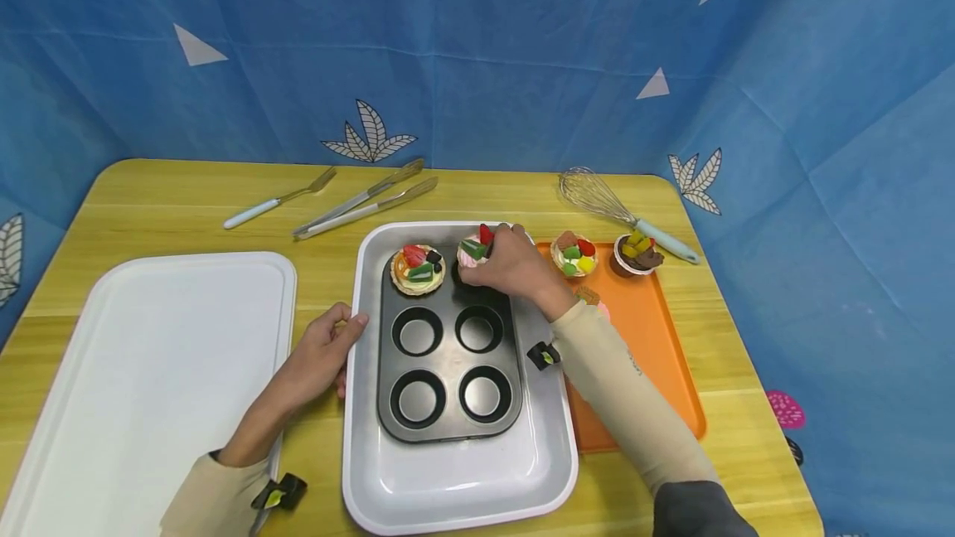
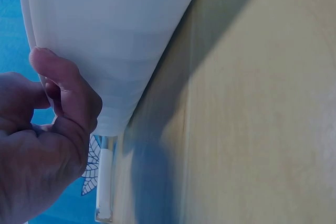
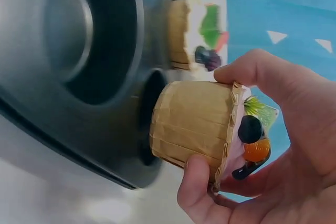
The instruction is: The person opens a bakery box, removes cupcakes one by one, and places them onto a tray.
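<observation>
My right hand (image 1: 516,265) pinches a cupcake (image 3: 194,124) by its paper-wrapped side, just below the fruit-topped rim. In the right wrist view the cupcake is tilted, its base at the mouth of a cup of the dark muffin tin (image 1: 449,355). That is the far right cup in the head view. Another fruit-topped cupcake (image 1: 417,270) sits in the far left cup. The tin lies inside a deep white tray (image 1: 462,491). At the tray's left rim my left hand (image 1: 317,355) grips the edge between thumb and curled fingers.
An orange tray (image 1: 667,355) at the right bears several cupcakes, partly behind my right forearm; a chocolate one (image 1: 634,255) is at its far corner. A whisk (image 1: 604,199) lies beyond. At the left lies a white flat tray (image 1: 172,371), with a fork (image 1: 279,200) and tongs (image 1: 366,205) behind.
</observation>
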The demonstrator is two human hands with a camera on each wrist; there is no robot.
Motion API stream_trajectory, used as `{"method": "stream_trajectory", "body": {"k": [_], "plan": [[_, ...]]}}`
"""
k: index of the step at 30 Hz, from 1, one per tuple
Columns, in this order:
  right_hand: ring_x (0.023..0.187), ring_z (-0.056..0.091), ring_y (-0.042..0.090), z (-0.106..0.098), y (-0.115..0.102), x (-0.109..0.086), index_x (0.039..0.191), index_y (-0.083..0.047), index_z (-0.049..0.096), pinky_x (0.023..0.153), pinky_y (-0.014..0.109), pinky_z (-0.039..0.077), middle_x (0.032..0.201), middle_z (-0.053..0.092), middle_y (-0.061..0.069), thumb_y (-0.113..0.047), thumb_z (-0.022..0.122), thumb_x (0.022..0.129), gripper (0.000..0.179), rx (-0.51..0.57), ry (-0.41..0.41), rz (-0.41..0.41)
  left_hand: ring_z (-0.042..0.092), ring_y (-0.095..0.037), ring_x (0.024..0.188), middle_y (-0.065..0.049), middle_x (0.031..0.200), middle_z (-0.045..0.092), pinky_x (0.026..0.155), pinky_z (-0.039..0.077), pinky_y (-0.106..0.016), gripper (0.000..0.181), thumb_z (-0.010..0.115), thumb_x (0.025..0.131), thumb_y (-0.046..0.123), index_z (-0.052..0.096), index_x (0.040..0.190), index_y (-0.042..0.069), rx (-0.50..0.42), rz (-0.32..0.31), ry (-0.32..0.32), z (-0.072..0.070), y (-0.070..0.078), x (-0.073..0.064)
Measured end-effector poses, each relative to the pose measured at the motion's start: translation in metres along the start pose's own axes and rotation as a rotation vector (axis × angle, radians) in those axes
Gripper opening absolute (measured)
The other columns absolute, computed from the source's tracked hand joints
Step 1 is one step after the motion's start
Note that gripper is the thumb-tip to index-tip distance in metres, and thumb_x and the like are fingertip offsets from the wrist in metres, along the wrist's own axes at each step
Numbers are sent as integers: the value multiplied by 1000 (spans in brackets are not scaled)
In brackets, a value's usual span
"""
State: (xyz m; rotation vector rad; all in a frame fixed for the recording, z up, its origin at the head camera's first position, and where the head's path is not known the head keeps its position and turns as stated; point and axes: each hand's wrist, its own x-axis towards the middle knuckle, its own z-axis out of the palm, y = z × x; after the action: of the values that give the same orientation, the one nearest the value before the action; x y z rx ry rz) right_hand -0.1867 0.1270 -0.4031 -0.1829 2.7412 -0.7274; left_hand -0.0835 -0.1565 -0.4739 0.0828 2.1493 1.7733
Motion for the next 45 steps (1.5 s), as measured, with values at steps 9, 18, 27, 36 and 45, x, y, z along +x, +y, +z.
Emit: {"method": "stream_trajectory", "body": {"k": [9,18,27,36,45], "plan": [[97,45,30,-33,-5,-23,106,-2,50,75,42,44,107,48,14,-43,75,80,55,-14,-3,75,52,-16,36,-9,53,53,35,48,-36,42,47,107,37,45,106,-4,-3,-2,-11,1,3,0],[85,50,33,-64,24,-52,101,0,46,61,39,44,96,46,15,-40,72,84,51,6,28,107,51,-17,37,-8,53,52,37,48,-35,40,46,107,36,45,109,-4,16,2,-16,0,2,-1],[76,54,27,-84,76,-78,103,0,49,59,33,46,94,54,16,-34,72,85,45,53,122,149,51,-17,37,-7,53,53,37,48,-35,38,45,108,34,45,110,-4,15,6,-18,0,2,-1],[73,55,25,-94,131,-98,119,2,57,58,33,45,92,62,15,-32,74,84,52,21,221,197,52,-16,37,-7,53,53,36,48,-35,40,45,108,37,45,107,-3,20,9,-13,1,1,1],[66,53,25,-77,170,-111,92,4,59,53,32,43,80,58,14,-37,76,82,46,-9,195,278,51,-16,38,-9,54,53,37,48,-35,42,44,108,39,45,108,-3,24,-6,-10,1,-1,1]]}}
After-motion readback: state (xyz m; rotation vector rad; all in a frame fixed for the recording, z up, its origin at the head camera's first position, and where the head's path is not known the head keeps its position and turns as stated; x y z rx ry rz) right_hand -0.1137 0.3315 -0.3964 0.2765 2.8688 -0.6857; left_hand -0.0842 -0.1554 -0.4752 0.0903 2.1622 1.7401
